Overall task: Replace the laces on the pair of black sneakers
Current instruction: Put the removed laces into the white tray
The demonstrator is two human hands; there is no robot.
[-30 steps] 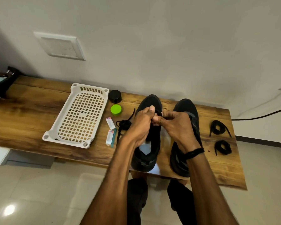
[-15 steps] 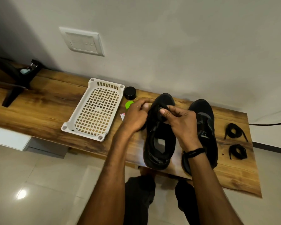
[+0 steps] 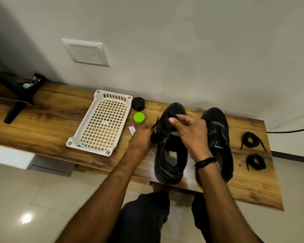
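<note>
Two black sneakers stand side by side on the wooden bench (image 3: 47, 118), toes toward the wall. My right hand (image 3: 188, 132) grips the tongue of the left sneaker (image 3: 170, 155) and holds it up. My left hand (image 3: 141, 137) is down on the bench just left of that shoe, its fingers closed on a bundled black lace (image 3: 154, 130) whose end sticks up by the shoe. The right sneaker (image 3: 219, 135) stands untouched, partly behind my right wrist. Two coiled black laces, one (image 3: 251, 140) behind the other (image 3: 255, 161), lie at the bench's right end.
A white perforated plastic tray (image 3: 104, 123) lies left of the shoes. A black round lid (image 3: 138, 103), a green cap (image 3: 139, 118) and a small white tube (image 3: 132, 129) sit between tray and shoe. A black stand (image 3: 23, 95) is at far left; a cable (image 3: 291, 131) runs on the right.
My left hand left the shoe's tongue and dropped to the bench on the left, onto the bundled lace. My right hand kept hold of the tongue. The camera turned left.
</note>
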